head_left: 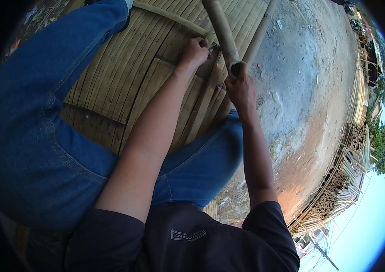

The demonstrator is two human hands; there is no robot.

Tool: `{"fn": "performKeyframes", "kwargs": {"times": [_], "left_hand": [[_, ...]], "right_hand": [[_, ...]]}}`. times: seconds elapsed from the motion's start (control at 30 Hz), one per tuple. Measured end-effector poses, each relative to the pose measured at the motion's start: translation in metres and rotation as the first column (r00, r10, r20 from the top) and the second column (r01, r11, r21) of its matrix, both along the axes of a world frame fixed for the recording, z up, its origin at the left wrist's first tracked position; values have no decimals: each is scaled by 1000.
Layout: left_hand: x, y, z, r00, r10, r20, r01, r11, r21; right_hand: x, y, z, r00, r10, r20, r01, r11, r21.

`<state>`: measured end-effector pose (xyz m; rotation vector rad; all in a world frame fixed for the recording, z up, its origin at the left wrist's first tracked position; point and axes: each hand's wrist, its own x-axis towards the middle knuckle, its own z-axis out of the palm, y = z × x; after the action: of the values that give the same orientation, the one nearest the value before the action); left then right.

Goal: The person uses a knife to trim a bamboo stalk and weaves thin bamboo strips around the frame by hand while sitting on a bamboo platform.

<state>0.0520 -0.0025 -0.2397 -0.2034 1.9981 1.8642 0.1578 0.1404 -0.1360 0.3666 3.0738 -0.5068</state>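
Note:
A thick, pale bamboo pole (223,34) slants down from the top of the view. Its dark, hollow end faces me. My right hand (242,90) is closed at that end, one finger lying along its rim. To the left, just above the slatted bamboo platform (151,43), my left hand (195,53) has its fingers curled together. A small, shiny piece (213,48) shows beside those fingertips, too small to name. Whatever the left fingers hold is mostly hidden. A curved bamboo strip (172,17) ends close above the left hand.
I sit on the platform, my jeans-clad legs (56,95) bent at either side. Another bamboo pole (259,34) runs along the platform's right edge. Beyond it lies bare ground (306,81). Stacked bamboo poles (337,181) and a tree (384,147) stand farther right.

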Motion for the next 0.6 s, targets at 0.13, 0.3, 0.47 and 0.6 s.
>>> {"fn": "performKeyframes", "kwargs": {"times": [0.13, 0.3, 0.47, 0.6], "left_hand": [[5, -2, -2, 998, -1, 62, 3, 999, -35], [-2, 2, -2, 999, 23, 41, -20, 998, -62], [2, 0, -3, 993, -21, 114, 25, 999, -35], [-1, 2, -2, 993, -23, 120, 23, 1000, -1]], "right_hand": [[-5, -4, 11, 999, 9, -51, -9, 1000, 2], [-16, 4, -4, 998, 47, 53, -49, 998, 45], [2, 10, -1, 1000, -11, -21, 11, 999, 34], [-2, 21, -3, 993, 106, 53, -110, 991, 77]]}}
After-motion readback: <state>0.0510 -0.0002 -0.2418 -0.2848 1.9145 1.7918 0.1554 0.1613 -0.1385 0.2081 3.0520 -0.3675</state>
